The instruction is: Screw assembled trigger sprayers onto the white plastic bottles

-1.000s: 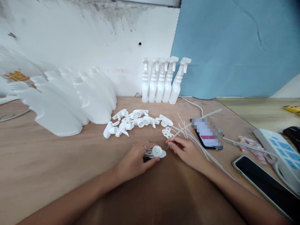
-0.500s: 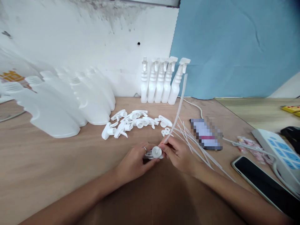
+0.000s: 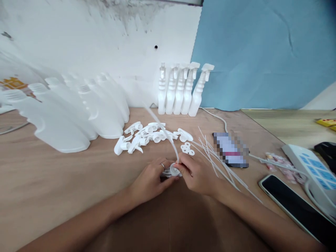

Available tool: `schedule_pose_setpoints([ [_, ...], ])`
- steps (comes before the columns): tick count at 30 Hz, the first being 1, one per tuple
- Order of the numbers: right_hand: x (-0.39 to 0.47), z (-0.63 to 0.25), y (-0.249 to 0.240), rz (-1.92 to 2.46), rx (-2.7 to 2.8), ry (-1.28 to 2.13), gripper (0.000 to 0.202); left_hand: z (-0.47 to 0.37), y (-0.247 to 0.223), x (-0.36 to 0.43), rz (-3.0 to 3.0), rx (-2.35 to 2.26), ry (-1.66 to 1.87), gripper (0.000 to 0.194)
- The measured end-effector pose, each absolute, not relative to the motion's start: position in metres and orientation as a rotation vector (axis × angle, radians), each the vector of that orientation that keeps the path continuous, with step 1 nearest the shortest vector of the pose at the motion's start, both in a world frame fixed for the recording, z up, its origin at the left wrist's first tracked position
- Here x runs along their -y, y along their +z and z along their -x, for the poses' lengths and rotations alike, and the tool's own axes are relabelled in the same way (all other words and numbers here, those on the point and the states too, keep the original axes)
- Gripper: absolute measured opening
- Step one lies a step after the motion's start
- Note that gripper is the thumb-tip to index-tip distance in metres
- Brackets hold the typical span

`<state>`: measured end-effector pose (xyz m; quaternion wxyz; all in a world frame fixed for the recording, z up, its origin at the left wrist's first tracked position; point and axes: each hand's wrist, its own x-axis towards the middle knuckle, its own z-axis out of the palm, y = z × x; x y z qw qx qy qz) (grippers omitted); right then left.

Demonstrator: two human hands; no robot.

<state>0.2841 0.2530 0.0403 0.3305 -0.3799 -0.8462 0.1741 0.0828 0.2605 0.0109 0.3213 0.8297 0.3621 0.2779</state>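
Note:
My left hand (image 3: 151,180) grips a white spray trigger head (image 3: 173,170) just above the wooden table (image 3: 52,182). My right hand (image 3: 197,172) pinches a thin translucent dip tube (image 3: 164,132) at its lower end, right at the trigger head's cap. The tube slants up and to the left from there. A pile of loose white trigger heads (image 3: 147,137) lies just beyond my hands, with small white washers (image 3: 188,149) beside it. Several more dip tubes (image 3: 217,161) are fanned out on the table to the right of my right hand.
Large white bottles without caps (image 3: 78,112) stand at the left. Several assembled spray bottles (image 3: 182,89) line the back wall. A phone (image 3: 231,149), a second dark phone (image 3: 296,206), a white power strip (image 3: 312,168) with its cable, and wrapped sweets (image 3: 278,161) lie at the right.
My right hand lifted one dip tube from the fan, brought it to the trigger head, and swung its free end from upper right over to the upper left. My left hand stayed put.

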Motion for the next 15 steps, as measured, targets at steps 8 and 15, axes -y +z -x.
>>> schedule_pose_setpoints([
  [8,-0.254,-0.281,0.031,1.000,2.154,0.503,0.022,-0.083,0.012,-0.262,-2.153,-0.993,0.702,0.022],
  [15,-0.251,-0.299,0.018,0.775,2.280,0.251,0.058,-0.082,0.018,-0.261,-1.890,-1.066,0.801,0.030],
])
